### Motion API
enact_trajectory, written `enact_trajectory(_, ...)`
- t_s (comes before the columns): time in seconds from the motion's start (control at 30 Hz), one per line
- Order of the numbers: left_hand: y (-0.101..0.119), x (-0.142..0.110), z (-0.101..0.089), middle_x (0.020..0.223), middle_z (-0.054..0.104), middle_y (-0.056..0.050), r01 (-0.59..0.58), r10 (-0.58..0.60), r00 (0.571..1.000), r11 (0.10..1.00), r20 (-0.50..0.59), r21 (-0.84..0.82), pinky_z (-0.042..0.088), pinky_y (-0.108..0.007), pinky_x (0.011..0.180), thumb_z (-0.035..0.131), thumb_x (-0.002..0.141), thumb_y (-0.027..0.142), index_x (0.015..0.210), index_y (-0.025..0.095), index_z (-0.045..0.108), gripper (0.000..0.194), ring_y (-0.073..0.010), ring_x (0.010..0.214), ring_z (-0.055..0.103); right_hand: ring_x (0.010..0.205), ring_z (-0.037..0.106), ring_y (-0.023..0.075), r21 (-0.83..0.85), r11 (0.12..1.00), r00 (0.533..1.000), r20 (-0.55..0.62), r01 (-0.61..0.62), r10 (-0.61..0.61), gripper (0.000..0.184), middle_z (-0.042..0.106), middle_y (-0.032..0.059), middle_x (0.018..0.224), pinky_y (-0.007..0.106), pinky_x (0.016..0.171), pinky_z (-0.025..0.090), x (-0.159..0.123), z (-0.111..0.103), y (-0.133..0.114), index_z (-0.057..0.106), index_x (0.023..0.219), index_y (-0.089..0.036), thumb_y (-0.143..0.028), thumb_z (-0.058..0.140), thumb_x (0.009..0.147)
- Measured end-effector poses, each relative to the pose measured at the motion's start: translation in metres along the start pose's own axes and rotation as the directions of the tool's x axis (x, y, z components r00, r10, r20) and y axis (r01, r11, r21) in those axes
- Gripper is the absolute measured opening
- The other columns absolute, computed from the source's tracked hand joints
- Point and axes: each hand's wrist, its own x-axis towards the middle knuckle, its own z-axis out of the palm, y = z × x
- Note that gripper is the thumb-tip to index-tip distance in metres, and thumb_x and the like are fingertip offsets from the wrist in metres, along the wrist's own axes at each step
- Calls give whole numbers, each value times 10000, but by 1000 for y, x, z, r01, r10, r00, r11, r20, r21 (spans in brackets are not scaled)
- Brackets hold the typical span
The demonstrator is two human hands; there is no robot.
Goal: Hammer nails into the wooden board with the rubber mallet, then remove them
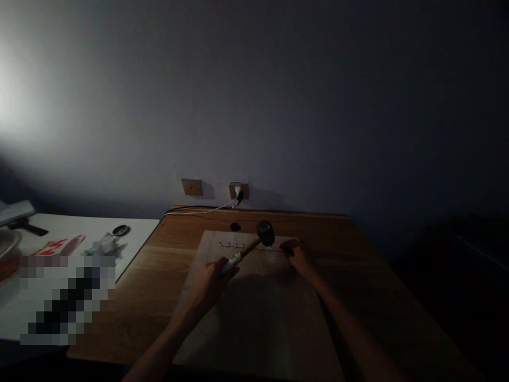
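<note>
My left hand (pixel 212 281) is wrapped round the handle of a dark-headed mallet (pixel 265 233). The mallet is tilted, its head up and to the right above the far part of a flat wooden board (pixel 254 313). A row of small shiny nails or hooks (pixel 236 245) stands along a line near the board's far edge. The mallet hides part of that row. At the row's right end, my right hand (pixel 295 254) rests on the board with its fingers pressed together. Whatever those fingers hold is too small and dark to make out.
The board lies on a wooden table (pixel 147 297) against the wall. A socket (pixel 243 191) with plug and white cable (pixel 199 213) is behind it. On a white table at left lie a clear plastic bag (pixel 105 245), a black round item (pixel 121 230) and a red-marked packet (pixel 59 245).
</note>
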Motion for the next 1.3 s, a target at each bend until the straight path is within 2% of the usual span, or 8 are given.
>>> enact_trajectory(0.17, -3, -1, 3, 755, 701, -22, -5, 5, 1000, 1000, 7, -5, 302, -242, 577, 580, 950, 415, 878, 206, 638, 228, -162, 681, 658, 984, 711, 237, -22, 1000, 999, 49, 16, -15, 271, 776, 59, 1010, 414, 968, 497, -2, -1, -8, 760, 989, -245, -123, 593, 815)
enact_trajectory(0.33, 2, 2, 4, 763, 705, -24, -38, 38, 999, 999, 4, -10, 315, -243, 575, 565, 961, 427, 879, 210, 640, 243, -165, 680, 664, 854, 717, 211, -10, 1000, 997, 68, -26, 26, 417, 764, 46, 917, 345, 821, 539, -2, -4, -8, 700, 1156, -209, -99, 595, 767)
enact_trajectory(0.6, 29, 15, 4, 877, 748, -51, -100, 99, 995, 993, 18, 56, 355, -251, 601, 594, 952, 453, 943, 224, 670, 241, -200, 773, 701, 791, 695, 233, 43, 994, 995, -5, -102, 103, 159, 740, 88, 853, 358, 760, 540, -7, 0, -13, 692, 961, -176, -253, 592, 864)
enact_trajectory(0.73, 36, 19, 7, 906, 752, -65, -101, 97, 994, 990, 41, 103, 389, -256, 617, 569, 965, 460, 964, 221, 665, 257, -213, 792, 714, 799, 696, 233, 149, 974, 983, -51, -170, 179, 465, 733, 78, 903, 371, 747, 570, -14, 0, 0, 602, 1246, -157, -343, 667, 824)
enact_trajectory(0.83, 37, 22, 8, 936, 755, -71, -119, 109, 991, 984, 76, 136, 411, -259, 633, 553, 972, 441, 974, 216, 659, 248, -219, 803, 716, 991, 693, 248, 271, 947, 973, -104, -172, 206, 796, 703, 104, 1133, 433, 904, 559, -24, -9, 13, 422, 1461, -194, -365, 740, 752)
enact_trajectory(0.97, 37, 18, 7, 933, 755, -69, -107, 98, 992, 986, 74, 130, 434, -261, 657, 546, 970, 442, 956, 214, 646, 250, -223, 826, 717, 1272, 573, 302, 223, 967, 967, -194, -120, 165, 780, 588, 141, 1368, 521, 1070, 460, -41, -21, 24, 423, 1468, -237, -359, 734, 763)
enact_trajectory(1.17, 8, -15, 10, 978, 738, -59, -214, 215, 976, 977, -27, 10, 476, -267, 673, 472, 985, 331, 1042, 229, 638, 203, -199, 802, 707, 1161, 631, 299, 232, 969, 965, -222, -90, 143, 547, 617, 143, 1284, 512, 975, 535, -73, -26, 18, 502, 1374, -239, -405, 645, 872)
enact_trajectory(1.3, -27, -43, 21, 1055, 713, -77, -288, 291, 955, 956, -63, 55, 534, -277, 753, 456, 952, 233, 1278, 264, 609, 361, -198, 858, 697, 1161, 635, 271, 278, 957, 958, -241, -87, 157, 475, 613, 132, 1278, 502, 1000, 533, -97, -24, 5, 489, 1364, -239, -327, 588, 907)
